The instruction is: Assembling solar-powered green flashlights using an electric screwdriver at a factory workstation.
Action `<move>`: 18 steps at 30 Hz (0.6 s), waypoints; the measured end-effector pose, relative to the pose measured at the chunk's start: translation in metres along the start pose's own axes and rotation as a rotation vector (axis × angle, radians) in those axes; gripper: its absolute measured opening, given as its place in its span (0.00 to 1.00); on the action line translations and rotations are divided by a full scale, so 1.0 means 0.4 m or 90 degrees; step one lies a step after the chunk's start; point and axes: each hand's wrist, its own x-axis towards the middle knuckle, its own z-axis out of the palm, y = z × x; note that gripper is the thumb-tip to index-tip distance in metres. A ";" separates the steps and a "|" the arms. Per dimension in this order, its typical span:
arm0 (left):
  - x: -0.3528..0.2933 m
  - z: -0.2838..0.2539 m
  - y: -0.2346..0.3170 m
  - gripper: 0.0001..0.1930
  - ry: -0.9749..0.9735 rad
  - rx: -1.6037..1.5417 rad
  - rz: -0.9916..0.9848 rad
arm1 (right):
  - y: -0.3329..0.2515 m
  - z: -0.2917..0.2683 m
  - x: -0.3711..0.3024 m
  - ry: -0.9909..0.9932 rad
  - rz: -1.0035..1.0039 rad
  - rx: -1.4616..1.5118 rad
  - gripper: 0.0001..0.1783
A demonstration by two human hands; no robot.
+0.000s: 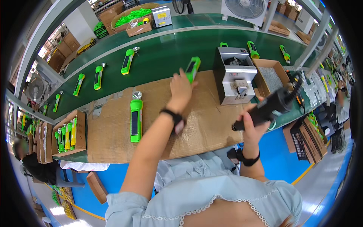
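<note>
My left hand (pixel 181 90) reaches over the far edge of the cardboard sheet, its fingers and thumb around the near end of a green flashlight (pixel 193 68) with a dark panel. My right hand (pixel 252 126) is wrapped round a black electric screwdriver (pixel 266 109), whose tip points left and whose cord runs off to the upper right. On the cardboard (pixel 109 125), left of my left forearm, lies another green flashlight (pixel 136 120) with its silver reflector (pixel 137 95) at the far end. A grey metal screw feeder (pixel 236 77) stands between my hands and the right side.
A carton of small metal screws (pixel 269 77) sits right of the feeder. Several flashlights, one of them here (pixel 127 62), lie along the green conveyor belt (pixel 159 51). At left, a carton (pixel 81 128) holds upright flashlights. A fan (pixel 245 8) stands beyond the belt.
</note>
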 end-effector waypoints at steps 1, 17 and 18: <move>0.048 0.018 0.008 0.30 0.027 -0.056 -0.039 | 0.002 0.018 0.007 -0.007 -0.003 0.014 0.29; -0.349 -0.378 -0.220 0.17 -0.116 0.168 -0.255 | 0.032 -0.061 0.270 0.109 -0.230 0.089 0.20; -0.367 -0.384 -0.232 0.16 -0.150 0.085 -0.236 | 0.033 -0.056 0.285 0.098 -0.230 0.097 0.20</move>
